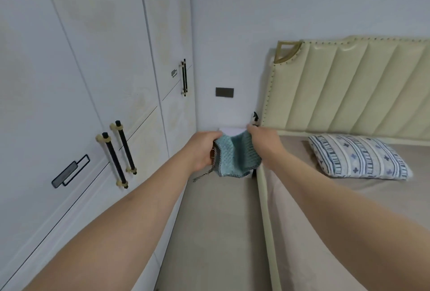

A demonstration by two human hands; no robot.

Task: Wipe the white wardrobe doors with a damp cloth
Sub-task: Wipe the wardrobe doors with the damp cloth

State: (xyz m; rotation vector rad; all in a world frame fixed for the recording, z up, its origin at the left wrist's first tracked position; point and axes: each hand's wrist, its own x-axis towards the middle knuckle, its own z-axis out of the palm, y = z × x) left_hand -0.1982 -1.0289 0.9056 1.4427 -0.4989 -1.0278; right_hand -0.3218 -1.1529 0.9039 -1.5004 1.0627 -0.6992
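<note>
two bare forearms reach out from the bottom of the view over the strip of floor (216, 232) between the wardrobe and the bed. the left hand (202, 148) is closed around the left edge of a teal cloth (236, 155), its fingers curled in so the fabric bunches there. the right hand (263, 138) pinches the cloth's upper right corner, fingers closed on the fabric. the cloth hangs stretched between the two hands in mid-air, above the floor, with a dark speckled trim along its lower edge and a thin strip of that trim dangling below the left hand.

to the left stand the white wardrobe doors (76, 76), apart from the cloth and not touched by it. yellowish patches show on the panels. a pair of black bar handles (118, 155) with pale gold mounts sits side by side on the nearer doors, with a small dark rectangular fitting (69, 171) lower left of them. another black handle (184, 76) sits on the farthest door.

to the right is the bed (325, 197), covered in a beige sheet, with a blue and white patterned pillow (358, 157) lying near its head. behind it rises a cream padded headboard (349, 86) with studded edging and a gold corner piece.

beyond the hands, a white surface (232, 130) shows in the corner, partly hidden by the cloth. on the far wall (279, 11) above it is a dark rectangular plate (224, 92).
</note>
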